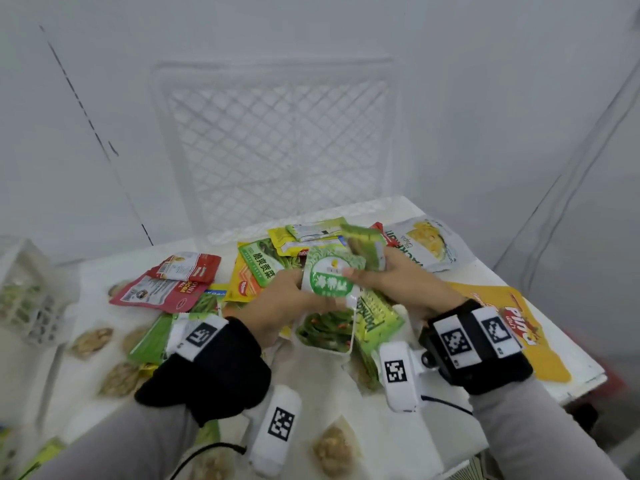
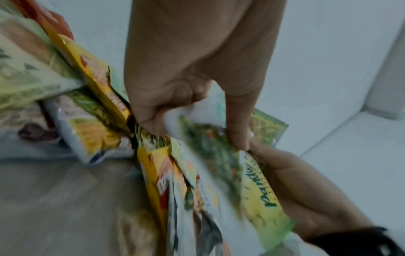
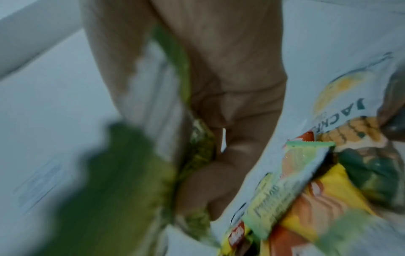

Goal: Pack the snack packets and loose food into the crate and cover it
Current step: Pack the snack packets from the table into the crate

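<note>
Snack packets [image 1: 328, 284] at the frame's centre, above the littered tabletop [image 1: 408, 209], are pinched by the curled fingers of the left hand [image 1: 277, 303] and right hand [image 1: 398, 282]; light, slick and floppy, they are probably best gripped by their sealed edges.

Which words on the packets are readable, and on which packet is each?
"脆爽贡菜": green vegetable packet.
"JACKFR...", partly covered: white jackfruit bag.
"Pandan", partly covered by thumb: yellow-green packet.
Red brand word on the yellow bag and the red packets: too blurred.
</note>
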`<state>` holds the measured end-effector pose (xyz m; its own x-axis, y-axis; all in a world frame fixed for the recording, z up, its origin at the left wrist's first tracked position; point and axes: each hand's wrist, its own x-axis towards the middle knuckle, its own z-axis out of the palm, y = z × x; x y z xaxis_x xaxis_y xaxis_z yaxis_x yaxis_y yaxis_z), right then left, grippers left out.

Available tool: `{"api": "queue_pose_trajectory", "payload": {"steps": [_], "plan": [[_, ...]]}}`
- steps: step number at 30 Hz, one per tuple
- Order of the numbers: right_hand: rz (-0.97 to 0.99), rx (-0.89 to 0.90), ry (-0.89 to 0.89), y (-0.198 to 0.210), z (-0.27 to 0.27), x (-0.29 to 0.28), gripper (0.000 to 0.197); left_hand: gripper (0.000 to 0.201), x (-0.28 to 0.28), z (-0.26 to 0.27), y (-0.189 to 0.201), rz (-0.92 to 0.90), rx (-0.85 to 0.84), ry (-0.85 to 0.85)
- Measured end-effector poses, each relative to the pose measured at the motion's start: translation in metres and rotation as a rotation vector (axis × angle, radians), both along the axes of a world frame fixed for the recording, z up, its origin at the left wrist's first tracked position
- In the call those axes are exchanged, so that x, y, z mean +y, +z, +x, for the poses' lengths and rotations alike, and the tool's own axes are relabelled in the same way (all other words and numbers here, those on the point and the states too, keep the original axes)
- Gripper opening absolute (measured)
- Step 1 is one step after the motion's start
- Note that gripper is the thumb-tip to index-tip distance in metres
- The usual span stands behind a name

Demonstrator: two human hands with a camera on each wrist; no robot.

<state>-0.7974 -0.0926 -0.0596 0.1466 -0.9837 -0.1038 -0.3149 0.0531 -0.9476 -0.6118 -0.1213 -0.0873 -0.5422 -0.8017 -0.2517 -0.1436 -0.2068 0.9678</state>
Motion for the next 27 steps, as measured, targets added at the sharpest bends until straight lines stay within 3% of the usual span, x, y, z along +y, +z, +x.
{"api": "queue_pose_trajectory", "payload": {"steps": [3,5,8,10,12,15,17,23,25,27], "plan": [[-0.107,0.113,-0.217,0.012,-0.008,-0.026,0.011,0.029,-0.019,0.014,0.017,0.082,0.045,-0.022],[-0.179,0.381,-0.265,0.011,-0.016,-0.049,0.017,0.026,-0.036,0.021,0.026,0.068,0.019,0.032],[-0.095,0.926,-0.142,0.0,-0.015,-0.072,0.024,0.02,-0.063,0.026,0.03,-0.056,-0.08,0.127],[0.044,1.094,-0.025,-0.012,-0.006,-0.078,0.025,0.024,-0.08,0.023,0.028,-0.134,-0.146,0.139],[0.174,1.117,0.086,-0.021,0.004,-0.08,0.036,0.031,-0.093,0.018,0.024,-0.166,-0.21,0.119],[0.314,1.056,0.141,-0.033,0.019,-0.077,0.101,0.042,-0.113,0.01,0.015,-0.118,-0.38,0.088],[0.345,1.033,0.127,-0.037,0.029,-0.071,0.121,0.049,-0.121,0.004,0.01,-0.096,-0.514,0.075],[0.354,0.997,0.142,-0.039,0.038,-0.073,0.113,0.065,-0.133,-0.013,0.002,-0.152,-0.72,0.225],[0.316,1.026,0.124,-0.043,0.043,-0.072,0.105,0.054,-0.134,-0.011,0.003,-0.179,-0.781,0.22],[0.271,1.033,0.104,-0.046,0.048,-0.07,0.095,0.044,-0.137,-0.009,0.003,-0.146,-0.738,0.202]]}}
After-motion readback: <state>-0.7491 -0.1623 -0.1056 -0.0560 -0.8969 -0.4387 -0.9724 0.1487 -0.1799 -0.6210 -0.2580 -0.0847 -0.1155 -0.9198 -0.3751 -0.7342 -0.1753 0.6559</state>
